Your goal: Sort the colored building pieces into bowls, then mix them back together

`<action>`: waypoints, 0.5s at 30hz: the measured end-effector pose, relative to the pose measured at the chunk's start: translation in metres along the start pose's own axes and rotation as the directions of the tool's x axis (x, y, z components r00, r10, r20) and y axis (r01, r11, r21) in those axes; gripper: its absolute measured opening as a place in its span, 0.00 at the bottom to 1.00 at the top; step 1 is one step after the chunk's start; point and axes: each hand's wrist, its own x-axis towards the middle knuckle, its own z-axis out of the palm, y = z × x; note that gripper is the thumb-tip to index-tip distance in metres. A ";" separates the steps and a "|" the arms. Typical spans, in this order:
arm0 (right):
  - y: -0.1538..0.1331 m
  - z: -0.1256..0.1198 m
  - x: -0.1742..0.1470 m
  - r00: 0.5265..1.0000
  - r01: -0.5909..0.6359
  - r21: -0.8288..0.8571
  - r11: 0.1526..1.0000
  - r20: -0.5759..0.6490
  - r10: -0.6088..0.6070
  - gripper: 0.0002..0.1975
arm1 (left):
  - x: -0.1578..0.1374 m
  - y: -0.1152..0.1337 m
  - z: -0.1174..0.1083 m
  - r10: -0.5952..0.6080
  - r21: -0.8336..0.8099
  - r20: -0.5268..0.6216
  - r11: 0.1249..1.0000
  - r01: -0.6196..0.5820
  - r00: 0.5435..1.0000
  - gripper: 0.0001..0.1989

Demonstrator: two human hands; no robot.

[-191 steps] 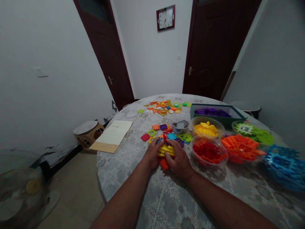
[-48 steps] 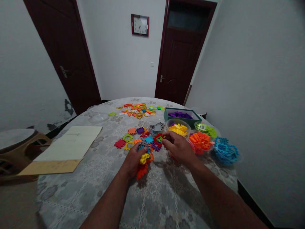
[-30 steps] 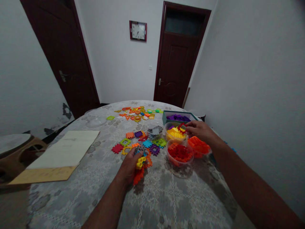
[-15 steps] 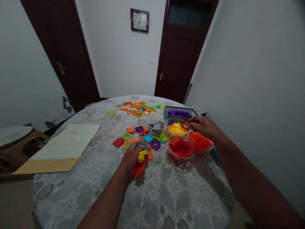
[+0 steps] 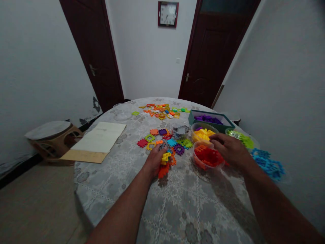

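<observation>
My left hand is closed around several plastic interlocking building pieces; yellow tubes and an orange-red piece stick out, and a grey piece shows on top. Over the right edge of a clear bowl of red pieces hangs my right hand, thumb and fingers pressed together. What its fingertips hold, if anything, cannot be made out. Beyond my left hand lie loose tiles, among them a red tile, a blue tile and a purple tile.
Behind the red bowl are a bowl of yellow pieces, grey pieces in another bowl, and a green box with purple pieces. Lime pieces and blue pieces sit right. Paper lies left; mixed pieces lie far back.
My right hand has moved from the yellow bowl, where it held a red piece, nearer to the red bowl. My left hand keeps its hold. The view has swung left.
</observation>
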 end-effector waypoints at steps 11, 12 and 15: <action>-0.114 0.113 -0.040 0.885 0.402 0.242 0.883 0.147 -0.443 0.19 | -0.002 0.000 0.000 0.052 0.024 -0.082 0.998 -0.050 0.995 0.20; -0.116 0.119 -0.039 0.886 0.400 0.238 0.885 0.146 -0.440 0.18 | -0.002 0.001 0.000 0.046 0.027 -0.091 0.999 -0.044 0.995 0.20; -0.116 0.125 -0.038 0.892 0.396 0.258 0.881 0.120 -0.435 0.15 | -0.002 0.003 0.001 0.017 0.006 -0.103 1.000 -0.016 0.995 0.19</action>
